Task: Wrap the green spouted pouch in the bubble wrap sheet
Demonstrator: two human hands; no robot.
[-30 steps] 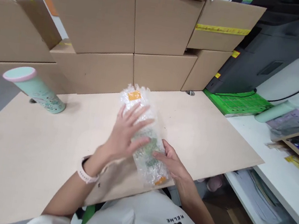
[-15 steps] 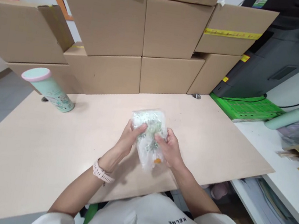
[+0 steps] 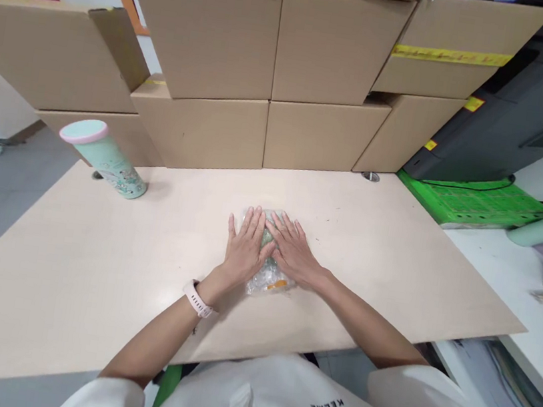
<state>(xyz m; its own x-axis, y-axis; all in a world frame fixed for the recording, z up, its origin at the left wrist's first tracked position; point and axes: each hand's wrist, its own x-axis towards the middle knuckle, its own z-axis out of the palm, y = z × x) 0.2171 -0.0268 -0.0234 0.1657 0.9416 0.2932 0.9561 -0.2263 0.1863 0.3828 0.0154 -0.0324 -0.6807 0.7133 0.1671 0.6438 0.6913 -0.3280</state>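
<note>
A small bundle wrapped in clear bubble wrap (image 3: 267, 278), with green inside and an orange tape strip, lies on the pale wooden table (image 3: 369, 258) in front of me. My left hand (image 3: 243, 248) lies flat on its left part, fingers stretched out. My right hand (image 3: 291, 248) presses flat on its right part, fingers spread as well. Both palms cover most of the bundle; only its near end shows between the wrists. A pale watch band sits on my left wrist.
A mint tumbler with a pink lid (image 3: 102, 157) stands at the table's far left. Several cardboard boxes (image 3: 321, 62) are stacked along the back edge. A green mat (image 3: 473, 203) and a dark machine (image 3: 516, 116) sit at the right, beside a white shelf.
The wrap was long and loose under my hands, then folded and lifted between my fingers. Now it lies on the table with both hands pressed flat on it.
</note>
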